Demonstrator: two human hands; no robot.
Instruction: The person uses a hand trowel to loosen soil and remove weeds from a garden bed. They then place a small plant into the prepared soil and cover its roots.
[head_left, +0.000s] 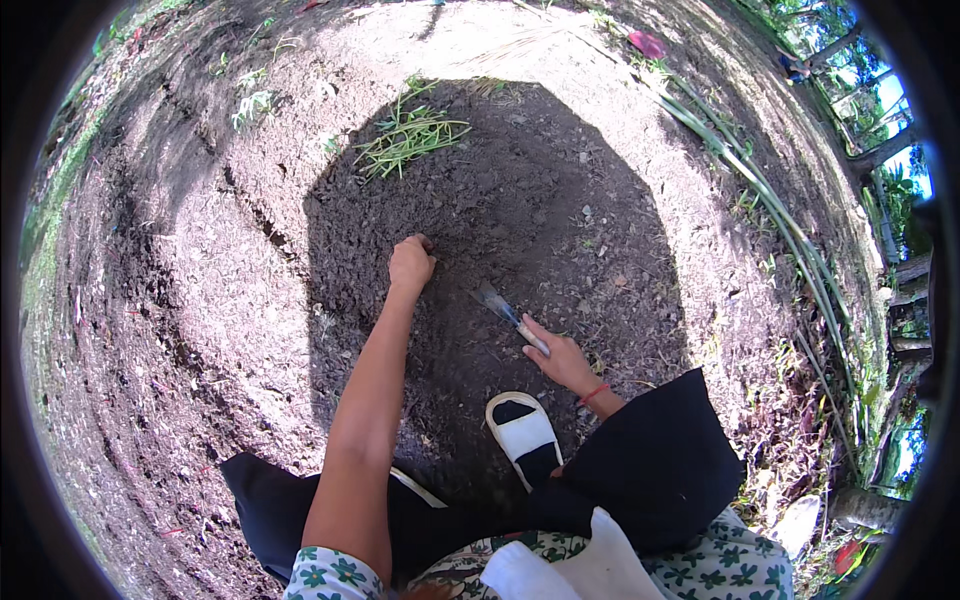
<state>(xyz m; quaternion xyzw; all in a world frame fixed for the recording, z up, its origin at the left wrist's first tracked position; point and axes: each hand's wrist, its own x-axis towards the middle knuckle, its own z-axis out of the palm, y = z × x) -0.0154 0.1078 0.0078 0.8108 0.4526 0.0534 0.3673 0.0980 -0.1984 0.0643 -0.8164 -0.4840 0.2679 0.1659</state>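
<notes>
My right hand (564, 361) grips the pale handle of a hand trowel (495, 302), whose metal blade points up and left onto the loose dark soil (495, 187). My left hand (412, 262) is at the soil to the left of the blade, apart from it. Its fingers are curled downward and mostly hidden, so whether they pinch anything cannot be made out. Beyond that hand, a loose bundle of green cut stems (412, 139) lies on the soil, with some leaves at its upper end.
Long pale green stalks (772, 191) lie along the right side, near a pinkish-red object (646, 45). Close below the trowel is my sandalled right foot (525, 439). Small green plants (253, 106) show at the upper left. Logs (870, 510) border the far right.
</notes>
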